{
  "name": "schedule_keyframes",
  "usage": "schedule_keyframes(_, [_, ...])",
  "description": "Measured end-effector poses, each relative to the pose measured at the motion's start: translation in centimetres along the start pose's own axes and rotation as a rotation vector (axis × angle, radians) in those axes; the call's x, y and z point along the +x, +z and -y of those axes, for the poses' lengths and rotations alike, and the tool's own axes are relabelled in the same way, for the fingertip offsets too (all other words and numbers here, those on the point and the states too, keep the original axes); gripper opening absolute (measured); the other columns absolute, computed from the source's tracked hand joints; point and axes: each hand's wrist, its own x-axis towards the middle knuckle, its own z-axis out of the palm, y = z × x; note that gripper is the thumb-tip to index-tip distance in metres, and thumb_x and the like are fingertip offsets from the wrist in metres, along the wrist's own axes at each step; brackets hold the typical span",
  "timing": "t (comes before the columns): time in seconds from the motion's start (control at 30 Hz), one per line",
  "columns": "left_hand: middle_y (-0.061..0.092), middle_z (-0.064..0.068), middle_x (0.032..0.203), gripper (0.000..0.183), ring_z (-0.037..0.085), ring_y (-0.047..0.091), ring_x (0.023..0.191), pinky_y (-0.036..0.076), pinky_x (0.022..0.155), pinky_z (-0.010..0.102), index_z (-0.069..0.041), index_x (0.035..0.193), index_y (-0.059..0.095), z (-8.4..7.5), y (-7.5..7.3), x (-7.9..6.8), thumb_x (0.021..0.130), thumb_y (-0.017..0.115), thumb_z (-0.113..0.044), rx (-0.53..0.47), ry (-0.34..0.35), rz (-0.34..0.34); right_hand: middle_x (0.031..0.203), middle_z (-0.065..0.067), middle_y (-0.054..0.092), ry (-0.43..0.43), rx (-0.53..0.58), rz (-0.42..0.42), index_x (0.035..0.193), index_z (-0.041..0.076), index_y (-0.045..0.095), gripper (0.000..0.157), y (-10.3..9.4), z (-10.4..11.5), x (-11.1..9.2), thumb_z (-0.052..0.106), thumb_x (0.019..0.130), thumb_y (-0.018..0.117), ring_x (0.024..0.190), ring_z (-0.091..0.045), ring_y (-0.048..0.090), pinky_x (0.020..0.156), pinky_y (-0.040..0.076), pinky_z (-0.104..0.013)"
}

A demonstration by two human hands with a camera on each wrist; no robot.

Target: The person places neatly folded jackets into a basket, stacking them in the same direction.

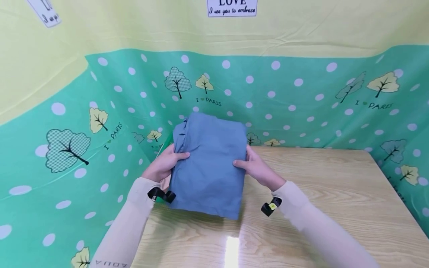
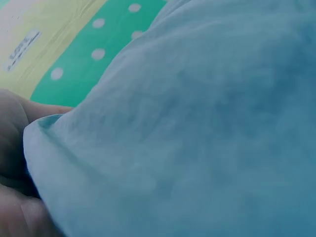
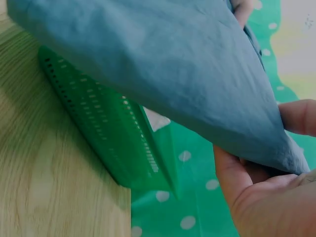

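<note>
A folded blue garment (image 1: 211, 163) is held up between both hands in the head view; its exact kind is hard to tell. My left hand (image 1: 165, 162) grips its left edge, thumb across the front. Along the opposite edge, my right hand (image 1: 257, 168) pinches the cloth between thumb and fingers. Behind and below the garment stands a green perforated basket (image 3: 84, 106), best seen in the right wrist view and largely hidden in the head view. Something pale pink (image 3: 157, 120) shows at the basket's rim. Blue cloth (image 2: 182, 128) fills most of the left wrist view.
The light wood table (image 1: 318, 201) extends to the right and front of the garment. A green and yellow printed cloth (image 1: 285, 93) hangs behind and along both sides. Black straps with small cameras (image 1: 162, 195) are on the wrists.
</note>
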Motion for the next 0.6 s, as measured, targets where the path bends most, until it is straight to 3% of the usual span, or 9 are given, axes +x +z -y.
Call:
schedule_keyframes(0.2, [0.017,0.019,0.169,0.073,0.038,0.023,0.155,0.022,0.127,0.052,-0.006,0.164,0.008,0.3,-2.2,0.5,0.104,0.050,-0.005,0.016,-0.022,-0.015,0.159,-0.023,0.037,-0.007,0.041,0.005,0.162,0.019,0.013,0.074,1.7,0.0,1.3,0.004,0.102,0.053,0.141,-0.044,0.046,0.104,0.052,-0.055])
schedule_keyframes(0.6, [0.010,0.017,0.172,0.078,0.039,0.018,0.156,0.021,0.127,0.054,-0.010,0.165,0.005,2.3,-5.9,1.7,0.104,0.053,-0.007,0.009,-0.089,-0.033,0.156,-0.026,0.042,0.062,0.128,-0.035,0.163,0.014,0.011,0.076,4.1,-2.4,4.5,0.000,0.100,0.051,0.138,-0.043,0.050,0.103,0.053,-0.056])
